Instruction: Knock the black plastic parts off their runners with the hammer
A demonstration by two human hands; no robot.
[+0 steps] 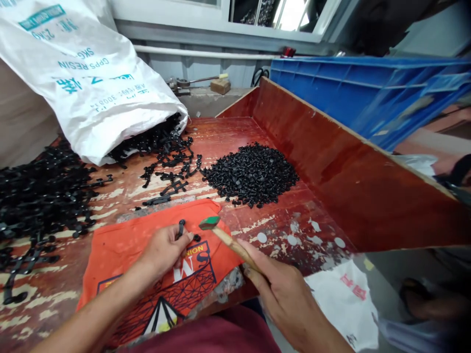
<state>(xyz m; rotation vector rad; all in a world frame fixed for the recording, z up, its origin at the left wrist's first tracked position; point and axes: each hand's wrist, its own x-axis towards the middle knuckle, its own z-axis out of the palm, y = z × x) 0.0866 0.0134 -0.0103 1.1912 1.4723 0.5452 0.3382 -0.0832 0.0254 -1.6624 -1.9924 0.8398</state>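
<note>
My left hand (pixel 164 252) is closed over an orange printed cloth (pixel 128 235), pinching a small black plastic part (pixel 181 226) whose round end sticks up past the fingers. A small black round piece (pixel 197 238) lies on the cloth right by my fingertips. In my right hand (pixel 283 284), fingers wrapped round its wooden handle, is a small hammer (pixel 232 243). Its green-marked head is raised just to the right of the left fingertips, apart from the black part. A heap of small black pieces (pixel 253 174) sits beyond the cloth.
Linked black plastic parts (pixel 44 186) pile up at the left. More spill from a white resin sack (pixel 99 88). A reddish wooden board (pixel 331 171) walls the table's right side, with a blue crate (pixel 331 93) behind it. A white bag (pixel 346 304) lies at lower right.
</note>
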